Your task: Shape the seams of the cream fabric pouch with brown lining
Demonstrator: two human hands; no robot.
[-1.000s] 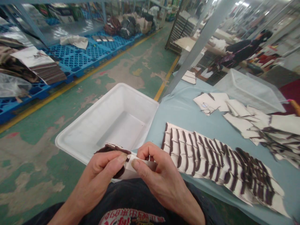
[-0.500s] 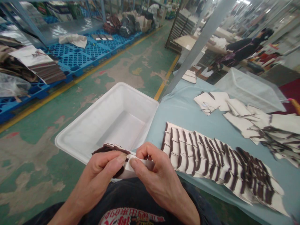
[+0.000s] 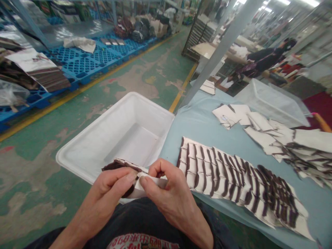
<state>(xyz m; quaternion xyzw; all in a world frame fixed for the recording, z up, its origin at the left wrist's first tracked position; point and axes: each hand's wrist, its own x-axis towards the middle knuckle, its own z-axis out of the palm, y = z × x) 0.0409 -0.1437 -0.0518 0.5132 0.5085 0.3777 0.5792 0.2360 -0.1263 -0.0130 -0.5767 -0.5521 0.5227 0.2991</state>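
Note:
Both hands pinch one white fabric piece with dark brown edging [image 3: 153, 182] in front of my body, over the near rim of a white plastic tub [image 3: 77, 141]. My left hand [image 3: 109, 193] is closed on its brown-edged side, thumb on top. Close beside it, my right hand [image 3: 172, 193] grips the white side between thumb and bent fingers. The fingers hide much of the piece. To the right, rows of overlapping white pieces with brown edges [image 3: 220, 169] lie on a table with a light blue cover [image 3: 197, 121].
Loose white pieces [image 3: 261, 135] and a translucent bin [image 3: 277, 103] are farther right on the table. A slanted metal post [image 3: 215, 52] rises at its far corner. Blue pallets [image 3: 83, 62] carry bundles at left. A person in dark clothing [image 3: 269, 57] is in the background.
The view has shifted slightly. Both hands stay closed on the fabric piece in nearly the same pose, and the laid-out rows look unchanged.

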